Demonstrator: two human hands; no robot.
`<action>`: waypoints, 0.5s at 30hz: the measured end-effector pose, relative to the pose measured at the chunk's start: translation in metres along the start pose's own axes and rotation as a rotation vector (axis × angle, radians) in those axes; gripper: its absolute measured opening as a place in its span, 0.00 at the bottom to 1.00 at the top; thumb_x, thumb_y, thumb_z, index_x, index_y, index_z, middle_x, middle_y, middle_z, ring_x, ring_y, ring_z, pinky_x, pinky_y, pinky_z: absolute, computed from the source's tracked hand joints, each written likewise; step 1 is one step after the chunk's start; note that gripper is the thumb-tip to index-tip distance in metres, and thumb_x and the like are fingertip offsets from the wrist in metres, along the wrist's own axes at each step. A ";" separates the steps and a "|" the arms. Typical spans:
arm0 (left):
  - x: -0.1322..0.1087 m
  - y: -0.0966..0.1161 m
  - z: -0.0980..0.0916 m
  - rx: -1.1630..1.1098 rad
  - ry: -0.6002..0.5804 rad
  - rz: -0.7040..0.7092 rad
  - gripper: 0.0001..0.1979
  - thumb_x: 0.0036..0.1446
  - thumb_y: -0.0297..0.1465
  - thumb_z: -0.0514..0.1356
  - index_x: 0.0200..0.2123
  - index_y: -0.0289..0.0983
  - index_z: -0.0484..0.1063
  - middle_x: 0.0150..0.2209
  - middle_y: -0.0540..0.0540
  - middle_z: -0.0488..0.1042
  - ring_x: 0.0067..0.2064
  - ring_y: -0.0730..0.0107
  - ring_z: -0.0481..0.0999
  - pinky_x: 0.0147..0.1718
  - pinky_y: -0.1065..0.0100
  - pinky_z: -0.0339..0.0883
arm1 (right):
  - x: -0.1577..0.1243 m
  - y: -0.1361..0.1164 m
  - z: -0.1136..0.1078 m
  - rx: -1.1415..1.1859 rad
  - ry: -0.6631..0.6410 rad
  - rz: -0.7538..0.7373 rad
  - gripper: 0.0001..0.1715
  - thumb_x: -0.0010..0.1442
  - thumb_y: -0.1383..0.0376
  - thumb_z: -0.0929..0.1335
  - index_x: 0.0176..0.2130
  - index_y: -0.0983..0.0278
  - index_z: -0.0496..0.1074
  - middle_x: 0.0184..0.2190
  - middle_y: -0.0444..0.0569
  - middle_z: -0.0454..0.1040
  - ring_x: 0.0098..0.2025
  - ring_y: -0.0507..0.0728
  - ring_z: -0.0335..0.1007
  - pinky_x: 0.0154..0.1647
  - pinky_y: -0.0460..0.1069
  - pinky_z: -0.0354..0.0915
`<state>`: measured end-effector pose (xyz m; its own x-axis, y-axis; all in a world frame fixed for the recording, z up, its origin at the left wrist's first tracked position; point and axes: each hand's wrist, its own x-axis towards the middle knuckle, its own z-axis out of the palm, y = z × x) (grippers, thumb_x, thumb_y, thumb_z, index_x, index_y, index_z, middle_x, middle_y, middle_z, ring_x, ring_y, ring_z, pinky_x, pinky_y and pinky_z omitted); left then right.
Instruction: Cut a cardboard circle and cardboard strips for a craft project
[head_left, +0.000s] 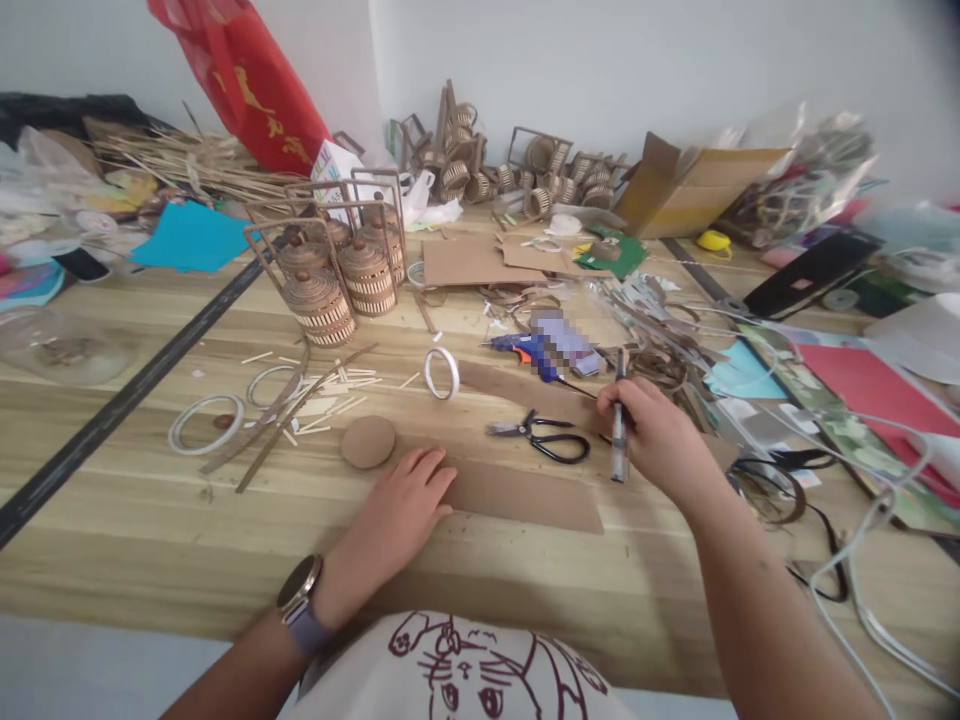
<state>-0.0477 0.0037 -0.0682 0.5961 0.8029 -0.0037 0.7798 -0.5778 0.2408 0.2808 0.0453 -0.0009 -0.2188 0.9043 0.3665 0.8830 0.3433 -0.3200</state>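
My left hand lies flat with its fingers stretched out on the left end of a long brown cardboard strip on the wooden table. A watch sits on that wrist. My right hand is closed round a slim utility knife, held upright just above the strip's right end. Black-handled scissors lie between the two hands. A round cardboard disc rests just left of my left hand. A roll of tape stands on edge farther back.
Small woven cardboard baskets in frames stand behind the disc, with thin sticks and tape rings nearby. A blue glue gun lies mid-table. Cardboard scraps, coloured paper, a box and cables crowd the back and right.
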 end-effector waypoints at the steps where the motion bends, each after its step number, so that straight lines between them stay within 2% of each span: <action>1: 0.000 0.000 -0.002 0.003 -0.001 0.002 0.14 0.65 0.27 0.62 0.54 0.37 0.73 0.62 0.37 0.71 0.62 0.50 0.69 0.61 0.51 0.65 | -0.002 0.002 0.001 -0.010 0.026 0.021 0.11 0.56 0.75 0.62 0.33 0.59 0.66 0.31 0.48 0.69 0.33 0.59 0.69 0.35 0.51 0.64; 4: 0.005 0.000 -0.012 0.017 0.002 0.002 0.13 0.65 0.31 0.64 0.52 0.37 0.75 0.60 0.37 0.72 0.60 0.49 0.70 0.58 0.51 0.67 | -0.004 0.002 0.006 -0.038 0.100 0.078 0.10 0.57 0.73 0.62 0.34 0.59 0.67 0.33 0.50 0.70 0.35 0.61 0.69 0.37 0.53 0.63; 7: 0.021 -0.003 -0.027 0.048 0.024 -0.014 0.11 0.65 0.32 0.63 0.49 0.36 0.76 0.56 0.37 0.75 0.56 0.49 0.73 0.55 0.52 0.69 | -0.006 -0.001 0.011 -0.050 0.141 0.111 0.08 0.60 0.71 0.62 0.35 0.59 0.69 0.34 0.52 0.71 0.37 0.63 0.69 0.38 0.55 0.63; 11: 0.058 -0.012 -0.039 0.110 0.062 -0.030 0.07 0.66 0.27 0.60 0.46 0.33 0.76 0.52 0.36 0.76 0.53 0.50 0.73 0.53 0.53 0.68 | -0.013 -0.005 0.016 -0.036 0.163 0.129 0.07 0.59 0.70 0.63 0.34 0.58 0.68 0.34 0.51 0.71 0.37 0.63 0.70 0.37 0.54 0.63; 15: 0.096 -0.026 -0.036 0.159 0.085 -0.045 0.08 0.66 0.23 0.57 0.41 0.34 0.77 0.46 0.38 0.77 0.47 0.54 0.75 0.48 0.57 0.69 | -0.028 -0.009 0.013 -0.025 0.215 0.161 0.07 0.61 0.69 0.63 0.34 0.57 0.68 0.33 0.49 0.71 0.35 0.60 0.70 0.36 0.52 0.63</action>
<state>-0.0181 0.1011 -0.0402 0.5470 0.8339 0.0727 0.8297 -0.5517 0.0853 0.2735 0.0199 -0.0200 0.0158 0.8712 0.4906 0.9099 0.1908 -0.3683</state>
